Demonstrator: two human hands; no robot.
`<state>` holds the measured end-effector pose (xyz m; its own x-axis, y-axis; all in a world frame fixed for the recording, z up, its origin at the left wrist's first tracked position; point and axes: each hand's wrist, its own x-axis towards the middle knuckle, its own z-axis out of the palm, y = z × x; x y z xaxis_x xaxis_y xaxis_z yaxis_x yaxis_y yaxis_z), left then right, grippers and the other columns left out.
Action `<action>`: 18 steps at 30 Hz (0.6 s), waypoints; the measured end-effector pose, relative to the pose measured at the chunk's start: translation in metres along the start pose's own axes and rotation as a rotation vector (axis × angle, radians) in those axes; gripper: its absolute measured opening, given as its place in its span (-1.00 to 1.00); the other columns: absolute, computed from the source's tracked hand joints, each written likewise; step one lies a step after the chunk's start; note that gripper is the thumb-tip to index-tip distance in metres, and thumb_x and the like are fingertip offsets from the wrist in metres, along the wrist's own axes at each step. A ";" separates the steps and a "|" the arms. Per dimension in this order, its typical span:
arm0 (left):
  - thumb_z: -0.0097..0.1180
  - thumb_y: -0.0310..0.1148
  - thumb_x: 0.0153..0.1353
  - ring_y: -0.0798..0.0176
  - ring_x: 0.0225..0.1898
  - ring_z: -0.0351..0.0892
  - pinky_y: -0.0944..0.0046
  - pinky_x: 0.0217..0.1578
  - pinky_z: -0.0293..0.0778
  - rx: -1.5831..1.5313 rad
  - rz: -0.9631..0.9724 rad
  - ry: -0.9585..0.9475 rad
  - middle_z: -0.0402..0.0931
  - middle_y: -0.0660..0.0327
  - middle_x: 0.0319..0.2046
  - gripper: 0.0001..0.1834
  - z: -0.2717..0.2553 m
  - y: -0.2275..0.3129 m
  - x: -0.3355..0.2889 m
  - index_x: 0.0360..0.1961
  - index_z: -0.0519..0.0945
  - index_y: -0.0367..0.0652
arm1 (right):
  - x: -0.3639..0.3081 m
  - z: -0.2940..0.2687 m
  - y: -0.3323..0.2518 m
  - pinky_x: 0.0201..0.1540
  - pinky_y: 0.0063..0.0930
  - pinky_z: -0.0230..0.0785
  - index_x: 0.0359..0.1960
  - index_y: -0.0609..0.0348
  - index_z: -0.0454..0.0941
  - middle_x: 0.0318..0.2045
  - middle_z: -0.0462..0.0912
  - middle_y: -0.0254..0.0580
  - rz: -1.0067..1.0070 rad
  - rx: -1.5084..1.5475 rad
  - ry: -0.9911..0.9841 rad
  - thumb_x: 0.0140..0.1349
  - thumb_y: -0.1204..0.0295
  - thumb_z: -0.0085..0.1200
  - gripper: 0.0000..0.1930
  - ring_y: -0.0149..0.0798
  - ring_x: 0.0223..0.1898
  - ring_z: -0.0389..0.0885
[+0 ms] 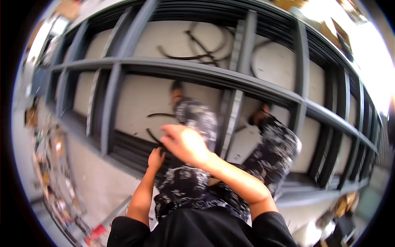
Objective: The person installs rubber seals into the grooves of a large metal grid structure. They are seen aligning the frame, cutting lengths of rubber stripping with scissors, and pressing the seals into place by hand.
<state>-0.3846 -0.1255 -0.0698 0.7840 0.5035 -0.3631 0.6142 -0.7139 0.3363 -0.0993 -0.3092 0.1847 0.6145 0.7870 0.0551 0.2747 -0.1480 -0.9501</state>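
My right hand (187, 144) is blurred and hovers over the near side of a large grey metal frame (110, 107), its fingers reaching left with nothing visible in them. Lower and to its left, my left hand (155, 159) is at the frame's dark near rail (133, 144), fingers curled; whatever they grip there is hidden. Just beyond the hands a short curved piece of black strip (153, 135) shows, running out of sight toward my right hand. A second black strip end (160, 115) lies a little farther off, beside my leg.
My legs (271, 152) stand inside the frame's openings, between crossbars (230, 123). Long black strips (189, 57) lie coiled on the pale floor beyond the middle rail (177, 68). Clutter (57, 164) lines the left; a red object (96, 232) lies lower left.
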 end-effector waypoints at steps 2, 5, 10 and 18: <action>0.23 -0.29 0.15 -0.16 -0.16 0.56 -0.04 -0.12 0.49 -0.140 -0.043 -0.195 0.55 -0.06 -0.24 -0.66 0.035 0.016 -0.017 -0.08 0.57 -0.22 | -0.032 -0.037 -0.011 -0.10 -0.24 0.51 -0.02 0.21 0.55 -0.22 0.69 -0.05 -0.054 -0.051 0.086 0.23 0.38 0.15 -0.69 -0.01 -0.19 0.67; 0.23 -0.29 0.16 -0.15 -0.16 0.56 -0.04 -0.12 0.50 -0.234 -0.123 -0.407 0.55 -0.06 -0.24 -0.66 0.051 0.049 -0.022 -0.08 0.57 -0.22 | -0.099 -0.107 -0.025 -0.11 -0.29 0.52 -0.01 0.20 0.56 -0.24 0.71 -0.16 0.039 -0.214 0.293 0.18 0.46 0.19 -0.68 -0.10 -0.22 0.68; 0.23 -0.29 0.16 -0.14 -0.16 0.56 -0.03 -0.12 0.50 -0.283 -0.261 -0.424 0.55 -0.05 -0.24 -0.66 0.002 0.046 0.002 -0.07 0.57 -0.22 | -0.247 -0.166 0.012 -0.11 -0.43 0.50 -0.02 0.21 0.60 -0.24 0.72 -0.16 0.465 -0.317 0.993 0.22 0.54 0.16 -0.73 -0.24 -0.24 0.69; 0.23 -0.30 0.16 -0.13 -0.16 0.56 -0.02 -0.12 0.50 -0.336 -0.392 -0.457 0.56 -0.05 -0.24 -0.66 -0.040 0.045 0.010 -0.07 0.57 -0.23 | -0.482 -0.086 0.099 0.11 -0.13 0.38 0.26 0.22 0.31 0.06 0.47 0.11 1.184 -0.965 0.816 0.10 0.35 0.30 -0.32 0.14 0.06 0.46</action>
<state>-0.3461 -0.1330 -0.0233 0.4267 0.3851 -0.8183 0.8972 -0.2943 0.3293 -0.3043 -0.7550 0.0906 0.8956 -0.4404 -0.0624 -0.4445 -0.8910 -0.0923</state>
